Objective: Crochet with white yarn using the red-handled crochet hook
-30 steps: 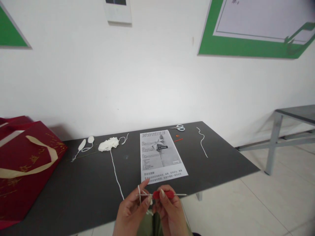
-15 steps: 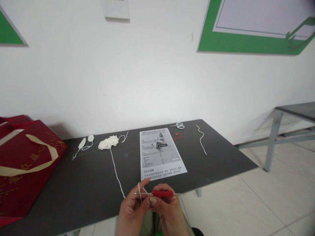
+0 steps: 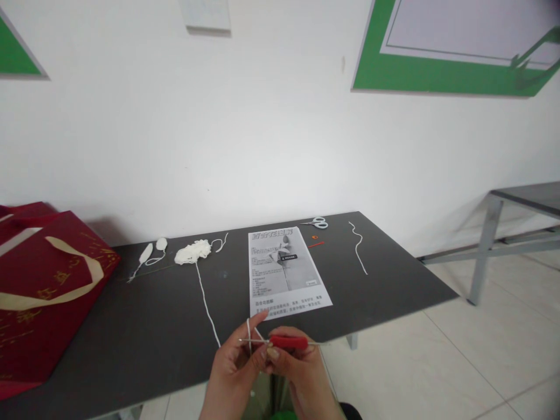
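Note:
A crochet hook (image 3: 289, 342) with a red handle lies level in my right hand (image 3: 295, 361), gripped between thumb and fingers, its metal tip pointing left. White yarn (image 3: 205, 300) runs from a loose bundle (image 3: 192, 252) on the table to my left hand (image 3: 240, 359). It loops around the raised left index finger and crosses near the hook's shaft. The left thumb and fingers pinch the yarn close to the right thumb; any stitches there are too small to make out.
On the dark table (image 3: 166, 332) lie a printed sheet (image 3: 284, 274), scissors (image 3: 315, 223), small orange-red items (image 3: 315, 244), a cut yarn strand (image 3: 359, 248) and two white crocheted pieces (image 3: 146, 252). A red gift bag (image 3: 56, 291) stands at the left, against the wall side.
Both hands have shifted very slightly, the hook rising a little with its handle still in my right hand. The yarn stays looped over the left index finger. Everything on the table is unchanged.

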The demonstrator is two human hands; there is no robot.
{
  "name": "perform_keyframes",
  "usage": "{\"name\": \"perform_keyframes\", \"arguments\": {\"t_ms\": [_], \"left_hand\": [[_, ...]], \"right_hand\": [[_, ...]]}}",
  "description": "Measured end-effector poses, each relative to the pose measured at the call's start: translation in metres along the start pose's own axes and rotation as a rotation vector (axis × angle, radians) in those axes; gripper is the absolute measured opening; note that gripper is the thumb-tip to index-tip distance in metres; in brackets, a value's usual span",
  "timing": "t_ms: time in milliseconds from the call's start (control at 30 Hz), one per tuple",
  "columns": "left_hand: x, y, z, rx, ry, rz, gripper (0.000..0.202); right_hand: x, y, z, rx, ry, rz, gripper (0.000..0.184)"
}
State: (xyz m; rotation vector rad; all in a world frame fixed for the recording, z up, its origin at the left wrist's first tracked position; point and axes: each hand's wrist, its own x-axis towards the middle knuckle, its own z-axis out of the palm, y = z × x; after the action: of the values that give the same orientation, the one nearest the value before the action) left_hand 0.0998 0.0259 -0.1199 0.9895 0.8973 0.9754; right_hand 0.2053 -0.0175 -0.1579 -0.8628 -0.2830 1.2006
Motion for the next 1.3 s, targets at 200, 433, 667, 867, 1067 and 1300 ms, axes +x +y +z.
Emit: {"name": "perform_keyframes", "arguments": {"t_ms": [200, 433, 667, 867, 1067, 1300], "left_hand": [[0.007, 0.001, -0.009, 0.056, -0.163, -0.036, 0.036], [0.016, 0.019, -0.021, 0.209, -0.291, -0.042, 0.033], [0.017, 0.028, -0.018, 0.294, -0.441, -0.076, 0.044], [0.021, 0.033, -0.023, 0.234, -0.488, -0.158, 0.053], [0.028, 0.036, -0.033, 0.144, -0.586, -0.259, 0.054], [0.039, 0.039, -0.041, 0.054, -0.673, -0.296, 0.053]], "right_hand": [[-0.002, -0.010, 0.003, -0.032, -0.036, -0.010, 0.025], [-0.005, -0.014, 0.001, -0.031, -0.069, 0.029, 0.027], [-0.009, -0.022, 0.002, -0.030, -0.090, 0.061, 0.020], [-0.010, -0.023, 0.002, -0.004, -0.112, 0.100, 0.021], [-0.015, -0.024, 0.004, 0.048, -0.142, 0.169, 0.022], [-0.018, -0.026, 0.005, 0.084, -0.170, 0.231, 0.022]]}}
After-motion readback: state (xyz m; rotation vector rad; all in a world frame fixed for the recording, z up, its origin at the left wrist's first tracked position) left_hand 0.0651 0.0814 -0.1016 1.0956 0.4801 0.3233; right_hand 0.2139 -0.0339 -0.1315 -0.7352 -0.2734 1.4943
